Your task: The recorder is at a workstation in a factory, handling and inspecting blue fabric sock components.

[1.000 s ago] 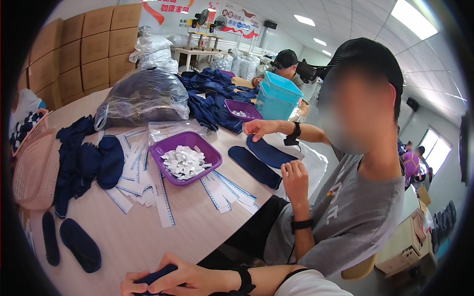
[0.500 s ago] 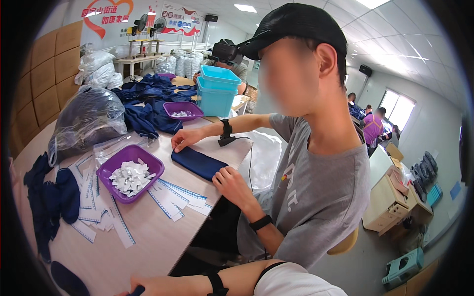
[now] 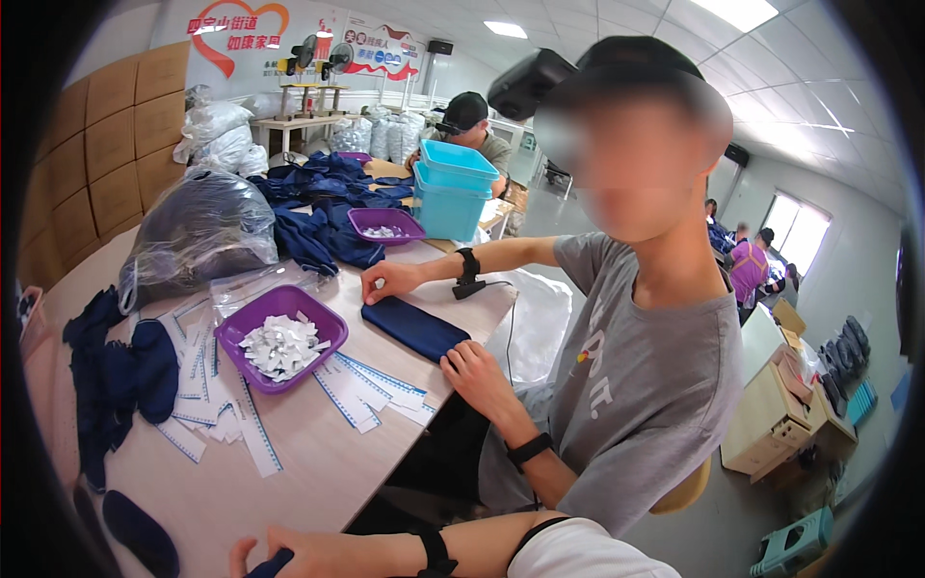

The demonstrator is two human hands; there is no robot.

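My right hand (image 3: pixel 313 556) comes in at the lower edge, a black strap round its wrist. Its fingers are closed on a piece of dark blue cloth (image 3: pixel 272 564), mostly cut off by the frame. My left hand does not show clearly; one fingertip left of that cloth cannot be told apart for sure. Nearby on the table lies a flat, rounded dark blue piece (image 3: pixel 141 535). Across from me, a person in a grey T-shirt (image 3: pixel 617 337) rests both hands on a folded navy cloth (image 3: pixel 416 328).
A purple bowl (image 3: pixel 231 339) of small white tags sits among paper measuring strips (image 3: pixel 258 433). Crumpled navy cloth (image 3: pixel 120 361) lies left, near a plastic-wrapped bundle (image 3: pixel 202 226). Farther back are another purple bowl (image 3: pixel 387 237), turquoise tubs (image 3: pixel 448 210) and a navy garment heap (image 3: pixel 328 193).
The view has shifted, so the table sits further right and lower. The person opposite has turned their head toward me. My right hand still holds the dark blue cloth.
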